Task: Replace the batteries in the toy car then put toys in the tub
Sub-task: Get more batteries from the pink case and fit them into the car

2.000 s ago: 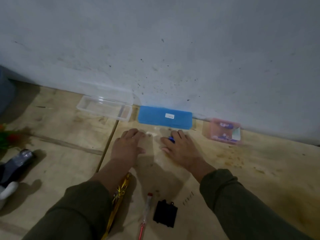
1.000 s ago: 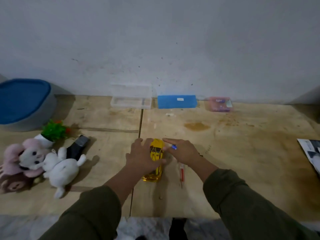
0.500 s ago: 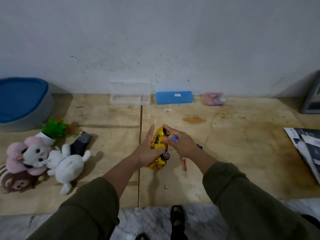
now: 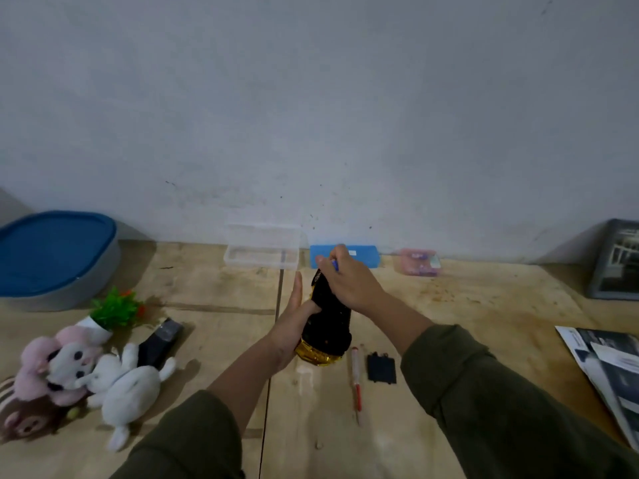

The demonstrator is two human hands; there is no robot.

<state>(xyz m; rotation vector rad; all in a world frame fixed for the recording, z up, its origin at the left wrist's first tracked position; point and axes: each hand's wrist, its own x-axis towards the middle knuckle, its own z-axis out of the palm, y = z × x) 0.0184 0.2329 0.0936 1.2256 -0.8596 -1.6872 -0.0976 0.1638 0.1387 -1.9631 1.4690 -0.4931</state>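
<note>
The yellow toy car (image 4: 325, 335) is held up off the wooden floor, turned so its black underside faces me. My left hand (image 4: 292, 326) cradles it from the left, fingers stretched upward. My right hand (image 4: 349, 283) rests on the car's upper end and pinches a small blue battery (image 4: 334, 265) between its fingers. A red-handled screwdriver (image 4: 357, 382) and the black battery cover (image 4: 381, 368) lie on the floor just right of the car. The grey tub with a blue lid (image 4: 52, 261) stands at the far left by the wall.
Plush toys (image 4: 86, 378), a small potted plant (image 4: 112, 314) and a black remote (image 4: 160, 344) lie at the left. A clear box (image 4: 261, 252), a blue case (image 4: 359, 255) and a pink box (image 4: 418, 266) line the wall. Magazines (image 4: 608, 375) lie at right.
Both hands moved from the boxes by the wall back to the car. The car was lifted and rolled over, so its underside now faces up. My right hand kept the blue battery.
</note>
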